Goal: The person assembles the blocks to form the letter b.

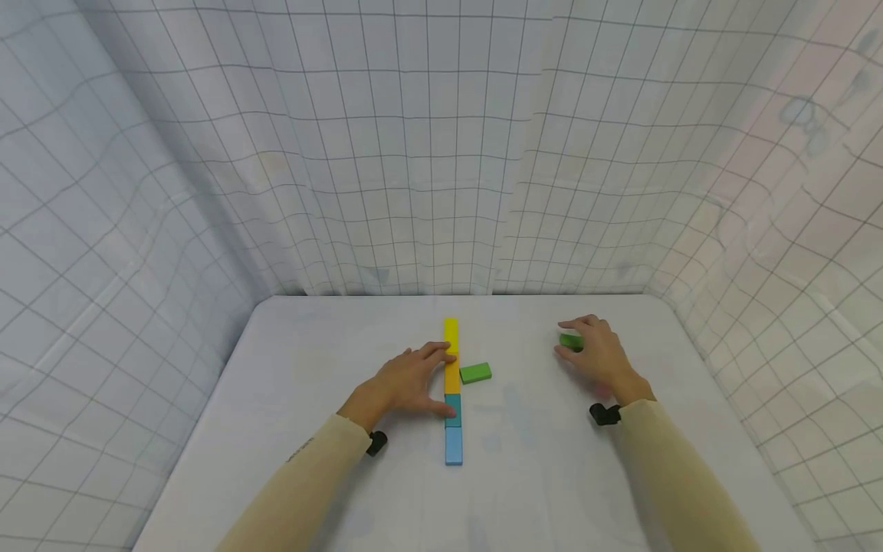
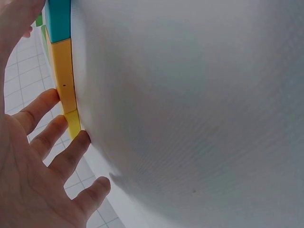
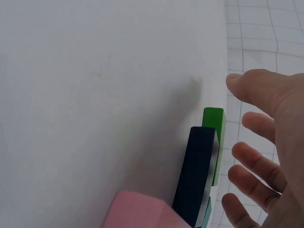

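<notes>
Four blocks lie end to end in a straight row on the white table [image 1: 531, 491]: a yellow block [image 1: 451, 333], an orange block [image 1: 451, 379], a teal block [image 1: 453, 401] and a light blue block [image 1: 453, 446]; that much looks done, while a green block [image 1: 477, 373] sits askew just beside the orange one. The left hand [image 1: 405, 379] spreads along the row, fingertips by the yellow and orange pieces, pinching nothing. The right hand [image 1: 597, 351] has thumb and fingers parted about a second green block [image 1: 569, 342]; whether it touches is hard to tell. Near it, a pink block [image 3: 140, 211] and a dark block [image 3: 194, 173] also lie outside the row
</notes>
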The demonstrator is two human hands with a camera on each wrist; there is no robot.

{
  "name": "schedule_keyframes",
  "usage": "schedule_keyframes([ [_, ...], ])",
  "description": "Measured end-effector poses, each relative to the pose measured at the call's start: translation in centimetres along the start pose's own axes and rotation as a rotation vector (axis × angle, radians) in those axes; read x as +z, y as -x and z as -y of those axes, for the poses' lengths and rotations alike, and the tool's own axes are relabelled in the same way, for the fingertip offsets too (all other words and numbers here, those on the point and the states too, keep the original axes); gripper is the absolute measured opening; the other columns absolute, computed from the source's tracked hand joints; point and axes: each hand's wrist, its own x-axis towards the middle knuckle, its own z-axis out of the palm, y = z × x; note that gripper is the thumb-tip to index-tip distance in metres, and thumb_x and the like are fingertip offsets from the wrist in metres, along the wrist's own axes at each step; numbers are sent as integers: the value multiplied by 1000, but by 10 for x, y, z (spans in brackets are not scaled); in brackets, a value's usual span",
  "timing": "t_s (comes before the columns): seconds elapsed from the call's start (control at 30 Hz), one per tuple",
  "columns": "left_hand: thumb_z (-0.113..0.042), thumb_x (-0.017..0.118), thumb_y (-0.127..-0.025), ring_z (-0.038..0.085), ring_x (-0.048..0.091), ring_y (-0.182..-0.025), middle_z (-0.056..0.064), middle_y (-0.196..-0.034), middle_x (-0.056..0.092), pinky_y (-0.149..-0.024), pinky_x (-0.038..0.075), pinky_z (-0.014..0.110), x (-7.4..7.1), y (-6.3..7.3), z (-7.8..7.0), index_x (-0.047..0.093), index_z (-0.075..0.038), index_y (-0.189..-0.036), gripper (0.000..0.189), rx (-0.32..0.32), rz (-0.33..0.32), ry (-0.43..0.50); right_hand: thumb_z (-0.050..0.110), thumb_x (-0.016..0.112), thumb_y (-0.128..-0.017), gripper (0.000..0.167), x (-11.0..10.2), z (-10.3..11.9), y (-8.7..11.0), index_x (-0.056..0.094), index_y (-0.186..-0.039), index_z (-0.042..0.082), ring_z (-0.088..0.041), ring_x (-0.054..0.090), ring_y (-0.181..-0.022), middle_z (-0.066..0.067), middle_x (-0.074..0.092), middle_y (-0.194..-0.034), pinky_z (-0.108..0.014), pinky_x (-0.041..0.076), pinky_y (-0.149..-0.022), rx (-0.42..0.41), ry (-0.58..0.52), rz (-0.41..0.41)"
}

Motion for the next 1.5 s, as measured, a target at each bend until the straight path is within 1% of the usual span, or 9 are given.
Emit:
schedule_keyframes([
  [0.17,-76,92,-88,38,55,-166,7,-189,39,-142,34,73,-1,1,0,53,-24,-174,108,-3,4,11,32,84,-108,53,-2,-9,2,75,-154,9,-57,62,-137,-32,67,-152,-77,55,-112,48,30,27],
  [0.3,-76,92,-88,38,56,-166,7,-190,39,-143,34,72,0,1,0,53,-24,-174,108,1,0,6,32,85,-107,50,-5,-10,5,77,-149,7,-54,66,-128,-34,70,-145,-73,58,-103,42,40,28],
  [0.4,-77,92,-88,37,55,-167,6,-190,39,-143,34,71,0,1,0,52,-24,-174,108,0,1,3,30,85,-106,47,-7,-9,6,79,-147,6,-53,68,-123,-34,71,-141,-72,60,-99,31,46,24],
  [0.67,-77,91,-89,37,52,-169,6,-191,37,-144,33,69,-3,2,-1,51,-25,-175,108,-8,13,5,27,84,-106,45,-3,-12,4,79,-146,6,-52,70,-122,-33,73,-138,-73,59,-101,44,50,12],
  [0.87,-76,91,-89,37,52,-170,7,-191,36,-145,32,70,-4,3,-1,51,-24,-176,109,-8,18,8,22,83,-106,39,2,-13,1,81,-141,5,-52,72,-121,-34,75,-136,-72,60,-99,40,30,-10],
  [1.17,-77,90,-90,37,50,-171,7,-192,36,-145,31,69,-3,3,0,50,-24,-176,109,5,19,1,20,84,-106,37,2,-12,1,82,-139,3,-48,72,-114,-32,76,-131,-65,60,-94,24,14,-21],
  [1.3,-77,90,-90,37,48,-172,7,-192,36,-146,30,67,-3,3,1,50,-24,-176,109,12,14,-7,19,85,-107,36,0,-10,1,82,-140,4,-46,72,-113,-31,76,-130,-63,60,-93,10,4,-33],
  [1.5,-79,89,-90,36,44,-175,7,-192,36,-148,29,62,-2,4,3,51,-24,-176,109,20,7,-16,19,86,-107,36,-2,-3,0,82,-139,4,-47,73,-116,-28,76,-128,-64,61,-98,-2,-4,-58],
])
